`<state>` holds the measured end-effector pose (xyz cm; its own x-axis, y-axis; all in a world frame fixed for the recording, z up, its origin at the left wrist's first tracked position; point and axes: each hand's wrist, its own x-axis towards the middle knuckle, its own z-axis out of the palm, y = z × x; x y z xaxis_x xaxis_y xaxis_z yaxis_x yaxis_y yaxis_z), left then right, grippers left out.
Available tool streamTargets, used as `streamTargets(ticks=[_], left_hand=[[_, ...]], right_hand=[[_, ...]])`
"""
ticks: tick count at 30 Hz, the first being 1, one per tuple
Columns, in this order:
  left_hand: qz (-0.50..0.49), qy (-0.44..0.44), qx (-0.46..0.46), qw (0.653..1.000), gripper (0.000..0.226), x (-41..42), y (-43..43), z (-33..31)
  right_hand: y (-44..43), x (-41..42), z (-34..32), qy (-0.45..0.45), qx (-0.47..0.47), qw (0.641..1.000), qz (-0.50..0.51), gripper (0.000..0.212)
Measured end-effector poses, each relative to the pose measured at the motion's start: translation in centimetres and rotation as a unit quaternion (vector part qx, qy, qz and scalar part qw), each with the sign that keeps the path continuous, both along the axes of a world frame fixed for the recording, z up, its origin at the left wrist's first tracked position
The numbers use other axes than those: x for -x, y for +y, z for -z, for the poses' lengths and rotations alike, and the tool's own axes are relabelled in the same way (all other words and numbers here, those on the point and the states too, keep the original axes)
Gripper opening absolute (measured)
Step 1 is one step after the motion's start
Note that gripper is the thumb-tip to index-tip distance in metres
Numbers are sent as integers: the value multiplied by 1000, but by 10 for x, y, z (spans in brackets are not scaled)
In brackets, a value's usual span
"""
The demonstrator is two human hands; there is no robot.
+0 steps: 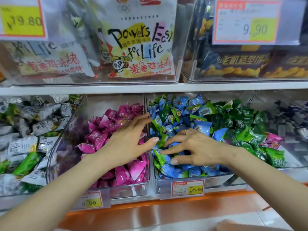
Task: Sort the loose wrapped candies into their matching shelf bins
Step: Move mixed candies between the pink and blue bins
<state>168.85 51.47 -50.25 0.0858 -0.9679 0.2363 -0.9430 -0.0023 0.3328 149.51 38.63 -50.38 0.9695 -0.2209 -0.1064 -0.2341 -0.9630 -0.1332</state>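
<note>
Clear shelf bins hold wrapped candies. My left hand (131, 140) reaches over the bin of pink candies (123, 174), its fingers stretched across the divider toward the bin of mixed blue and light-green candies (180, 114). My right hand (190, 147) lies on that blue and green pile with fingers spread, fingertips touching a light-green candy (160, 156). Neither hand visibly holds a candy. A ring sits on my right hand.
A bin of silver-grey and green candies (25, 130) stands at the left, dark-green candies (246, 124) with a stray pink candy (273, 139) at the right. Snack bags (141, 47) fill the bins above. Price tags (187, 188) hang on the bin fronts. The shelf edge (150, 209) is orange.
</note>
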Motion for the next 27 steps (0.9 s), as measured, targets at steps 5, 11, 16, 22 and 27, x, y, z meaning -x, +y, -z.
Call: streamTargets(ticks=[5, 11, 16, 22, 27], left_hand=[[8, 4, -10, 1000, 90, 1, 0, -2], [16, 10, -10, 1000, 91, 1, 0, -1], [9, 2, -7, 1000, 85, -3, -4, -10], [-45, 25, -7, 999, 67, -13, -58, -23], [-1, 40, -18, 999, 72, -22, -103, -29]], right_hand=[[2, 13, -5, -79, -120, 989, 22, 24], [7, 29, -17, -250, -173, 947, 100, 17], [-10, 5, -26, -310, -78, 930, 179, 22], [-50, -54, -18, -137, 7, 973, 186, 40], [-58, -71, -9, -67, 134, 975, 167, 50]])
